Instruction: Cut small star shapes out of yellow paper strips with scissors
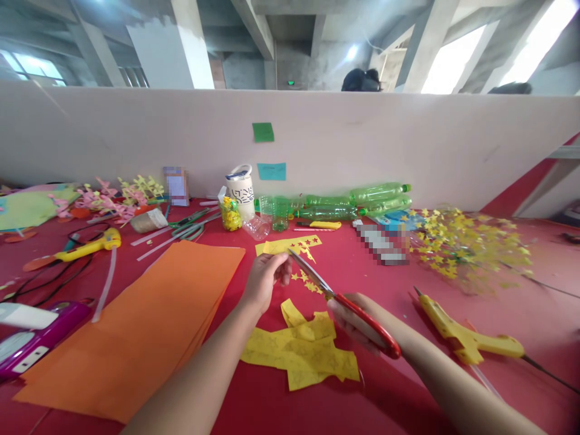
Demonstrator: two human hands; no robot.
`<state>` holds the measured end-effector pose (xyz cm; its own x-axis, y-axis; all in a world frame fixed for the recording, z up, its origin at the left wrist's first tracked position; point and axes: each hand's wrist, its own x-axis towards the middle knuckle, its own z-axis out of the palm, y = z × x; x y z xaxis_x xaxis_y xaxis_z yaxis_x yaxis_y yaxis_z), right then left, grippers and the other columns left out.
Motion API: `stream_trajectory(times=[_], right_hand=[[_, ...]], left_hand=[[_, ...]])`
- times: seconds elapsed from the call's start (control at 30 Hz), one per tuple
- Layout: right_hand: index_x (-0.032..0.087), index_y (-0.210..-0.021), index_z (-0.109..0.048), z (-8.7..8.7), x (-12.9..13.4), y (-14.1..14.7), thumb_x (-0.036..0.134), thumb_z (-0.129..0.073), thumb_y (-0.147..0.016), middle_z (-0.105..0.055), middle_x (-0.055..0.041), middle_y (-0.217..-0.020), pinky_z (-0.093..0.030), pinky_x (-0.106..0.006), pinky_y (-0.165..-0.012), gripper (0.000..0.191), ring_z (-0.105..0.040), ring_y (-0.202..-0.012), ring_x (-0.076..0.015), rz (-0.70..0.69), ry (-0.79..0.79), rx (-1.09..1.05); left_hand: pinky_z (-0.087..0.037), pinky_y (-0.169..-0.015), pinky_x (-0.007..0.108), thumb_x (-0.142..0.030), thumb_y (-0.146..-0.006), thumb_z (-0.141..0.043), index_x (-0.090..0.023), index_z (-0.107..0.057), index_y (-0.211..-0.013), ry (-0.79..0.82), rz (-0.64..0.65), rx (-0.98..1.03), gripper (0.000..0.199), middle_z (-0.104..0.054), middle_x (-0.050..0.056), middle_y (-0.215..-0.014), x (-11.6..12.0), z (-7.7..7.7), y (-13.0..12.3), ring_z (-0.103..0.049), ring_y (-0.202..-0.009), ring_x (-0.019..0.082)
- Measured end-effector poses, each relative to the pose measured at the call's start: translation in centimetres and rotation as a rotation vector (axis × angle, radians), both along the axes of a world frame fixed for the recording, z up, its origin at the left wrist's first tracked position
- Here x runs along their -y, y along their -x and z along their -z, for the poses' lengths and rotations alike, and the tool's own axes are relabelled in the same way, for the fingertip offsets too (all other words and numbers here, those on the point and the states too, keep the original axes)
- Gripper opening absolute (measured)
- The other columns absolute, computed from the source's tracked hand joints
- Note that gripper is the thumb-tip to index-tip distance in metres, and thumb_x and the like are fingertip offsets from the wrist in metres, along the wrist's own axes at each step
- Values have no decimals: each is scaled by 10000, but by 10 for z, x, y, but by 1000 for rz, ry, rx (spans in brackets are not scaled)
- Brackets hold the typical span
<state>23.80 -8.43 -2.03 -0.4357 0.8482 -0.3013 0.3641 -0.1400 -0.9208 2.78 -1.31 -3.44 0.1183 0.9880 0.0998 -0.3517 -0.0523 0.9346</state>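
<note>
My left hand (267, 279) pinches a small yellow piece (268, 246) between thumb and fingers. My right hand (362, 323) is wrapped round the red handles of a pair of scissors (312, 273), whose blade tips reach the left fingertips. Just beyond lies a yellow strip (312, 243) with star-shaped holes. Several cut yellow stars (309, 283) rest on the red table between the hands. Nearer to me is a pile of yellow sheets (308, 353) with faint star outlines.
Orange sheets (136, 326) lie at left, with a purple device (49, 338) beyond their edge. A yellow glue gun (466, 338) and star sprays (462, 244) are at right. Green bottles (330, 211), a cup (241, 192) and a yellow cutter (324, 225) line the back.
</note>
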Motion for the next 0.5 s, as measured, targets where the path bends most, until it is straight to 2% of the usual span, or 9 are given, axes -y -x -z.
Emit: stream_trajectory(times=[0.17,0.5], right_hand=[[197,-612,-390,4,-1,-2,520,-498,-887,-348,99,-351,-184,-176,-312,438,-313,-258,-50,8,6,16],[197,-569,-375,-1,0,-1,522,-510,-879,-319,95,-345,-208,-174,-312,469,-318,-263,-49,4,1,48]], left_hand=[[-331,-419,191,-280,-796,-594,-123,-631,-624,4,4,-6,236,-568,-5,-519,0,0,0,-480,-419,64],[-331,-419,195,-298,-779,-600,-121,-630,-636,21,-2,-3,230,-574,-3,-534,0,-1,0,-477,-421,64]])
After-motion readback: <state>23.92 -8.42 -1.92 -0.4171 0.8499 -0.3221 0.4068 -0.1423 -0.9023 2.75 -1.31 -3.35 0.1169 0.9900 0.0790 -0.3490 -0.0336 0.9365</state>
